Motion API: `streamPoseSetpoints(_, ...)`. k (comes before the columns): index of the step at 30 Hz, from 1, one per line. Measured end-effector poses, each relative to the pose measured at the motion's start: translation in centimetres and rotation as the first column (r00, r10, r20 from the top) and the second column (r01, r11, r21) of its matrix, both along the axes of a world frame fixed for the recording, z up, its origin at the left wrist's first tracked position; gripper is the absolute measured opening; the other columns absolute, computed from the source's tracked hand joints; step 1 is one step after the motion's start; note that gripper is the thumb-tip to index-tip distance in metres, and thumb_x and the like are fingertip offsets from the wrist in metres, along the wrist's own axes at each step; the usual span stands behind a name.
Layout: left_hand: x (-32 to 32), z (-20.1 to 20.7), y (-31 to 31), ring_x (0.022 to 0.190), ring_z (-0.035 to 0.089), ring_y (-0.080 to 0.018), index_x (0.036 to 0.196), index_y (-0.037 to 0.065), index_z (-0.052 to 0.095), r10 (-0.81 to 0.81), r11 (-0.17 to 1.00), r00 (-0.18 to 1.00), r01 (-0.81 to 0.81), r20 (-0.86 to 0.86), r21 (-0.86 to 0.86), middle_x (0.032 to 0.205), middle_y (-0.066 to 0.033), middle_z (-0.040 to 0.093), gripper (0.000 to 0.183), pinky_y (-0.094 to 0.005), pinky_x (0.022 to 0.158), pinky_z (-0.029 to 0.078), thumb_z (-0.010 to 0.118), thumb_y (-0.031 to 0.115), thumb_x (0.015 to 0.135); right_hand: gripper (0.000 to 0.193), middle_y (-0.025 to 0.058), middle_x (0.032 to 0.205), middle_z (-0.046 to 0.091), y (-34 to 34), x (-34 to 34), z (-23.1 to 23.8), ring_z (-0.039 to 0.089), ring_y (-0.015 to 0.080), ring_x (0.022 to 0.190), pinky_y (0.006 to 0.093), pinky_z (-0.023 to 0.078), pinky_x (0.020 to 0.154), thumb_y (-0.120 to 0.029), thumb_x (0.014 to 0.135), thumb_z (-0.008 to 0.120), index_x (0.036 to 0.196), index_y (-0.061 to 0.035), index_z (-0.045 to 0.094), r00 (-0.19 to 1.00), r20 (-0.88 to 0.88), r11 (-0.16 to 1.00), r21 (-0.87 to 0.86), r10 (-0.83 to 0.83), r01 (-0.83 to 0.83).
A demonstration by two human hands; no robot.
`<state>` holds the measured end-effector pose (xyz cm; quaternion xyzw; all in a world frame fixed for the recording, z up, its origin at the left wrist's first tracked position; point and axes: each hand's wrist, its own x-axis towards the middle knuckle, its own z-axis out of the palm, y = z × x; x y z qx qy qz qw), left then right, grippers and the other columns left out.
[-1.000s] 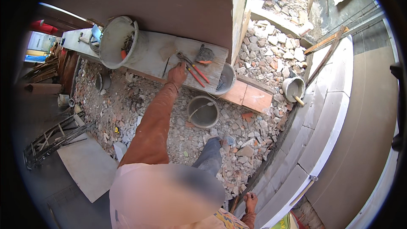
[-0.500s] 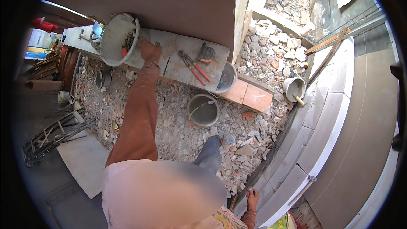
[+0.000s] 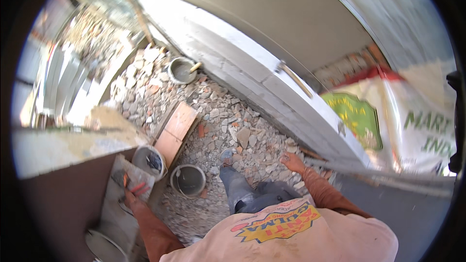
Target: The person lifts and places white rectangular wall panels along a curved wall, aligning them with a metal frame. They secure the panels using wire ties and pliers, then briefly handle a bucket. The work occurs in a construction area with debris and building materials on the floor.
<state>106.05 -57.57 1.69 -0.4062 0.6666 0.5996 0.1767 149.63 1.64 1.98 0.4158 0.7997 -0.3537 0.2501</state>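
My left hand (image 3: 129, 198) is over the board (image 3: 112, 208) on the low ledge at left, right by pincers with red handles (image 3: 140, 188). Its fingers are blurred and partly hidden, so I cannot tell whether they grip the pincers. Just beyond the hand lies a dark tape measure (image 3: 119, 178) with an orange part. My right hand (image 3: 293, 163) hangs above the rubble, fingers loosely apart, holding nothing I can see. A hammer (image 3: 297, 80) with a pale handle rests on top of the grey block wall (image 3: 242, 51).
A bucket (image 3: 188, 180) stands on the rubble (image 3: 242, 138) before me; another bucket (image 3: 149, 161) is beside the board. Farther off sits a grey bucket (image 3: 182, 70) with a handled tool. A large round tub (image 3: 104, 247) is lower left. Printed sacks (image 3: 388, 121) lie beyond the wall.
My view has turned to the right. My left hand has left the tub's side and is now by the pincers. My right arm reaches farther forward over the rubble.
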Motion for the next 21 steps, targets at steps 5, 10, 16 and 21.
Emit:
streamPoseSetpoints(5, 6.5, -1.3, 0.5, 0.082, 0.069, -0.0371, 0.075, -0.008, 0.069, 0.06, 0.976, 0.998, -0.056, 0.01, -0.212, 0.079, -0.0281, 0.07, 0.087, -0.0435, 0.105, 0.042, 0.016, 0.056, 0.1, 0.061, 0.0245, 0.136, 0.056, -1.9, 5.6, 1.7, 0.056, 0.0409, 0.121, 0.0493, 0.045, 0.103, -0.039, 0.094, 0.063, 0.137, 0.0026, 0.052, 0.963, 0.021, 0.962, -0.046, -0.27, 0.271)
streamPoseSetpoints(10, 16.6, -7.7, 8.5, 0.079, 0.066, -0.0381, 0.084, -0.004, 0.068, -0.69, 0.564, 0.723, 0.535, -0.003, -0.629, 0.082, -0.0262, 0.067, 0.058, -0.0472, 0.088, 0.045, 0.031, 0.041, 0.091, 0.061, 0.0236, 0.137, 0.055, -5.5, 12.4, 1.2, 0.056, 0.0393, 0.121, 0.0472, 0.046, 0.103, -0.038, 0.095, 0.063, 0.139, 0.0026, 0.05, 0.829, -0.066, 0.816, -0.231, -0.556, 0.529)
streamPoseSetpoints(16, 21.6, -12.1, 28.9, 0.078, 0.06, -0.0427, 0.096, 0.001, 0.065, -0.988, 0.1, -0.066, 0.432, -0.143, -0.896, 0.086, -0.0232, 0.06, 0.02, -0.0502, 0.065, 0.046, 0.062, 0.01, 0.078, 0.061, 0.0246, 0.124, 0.063, -6.0, 13.9, 1.1, 0.063, 0.0353, 0.114, 0.0434, 0.05, 0.095, -0.043, 0.094, 0.063, 0.134, 0.0022, 0.054, 0.664, -0.391, 0.763, -0.44, -0.637, 0.473)
streamPoseSetpoints(21, 39.5, -8.7, 50.0, 0.082, 0.061, -0.0379, 0.095, -0.001, 0.061, -0.833, 0.125, -0.334, 0.664, -0.442, -0.737, 0.093, -0.02, 0.061, 0.014, -0.0471, 0.068, 0.047, 0.056, 0.009, 0.086, 0.067, 0.0271, 0.121, 0.063, -3.9, 19.4, 2.5, 0.063, 0.0364, 0.113, 0.0439, 0.05, 0.091, -0.041, 0.088, 0.068, 0.136, 0.0018, 0.05, 0.569, -0.536, 0.774, -0.522, -0.624, 0.358)
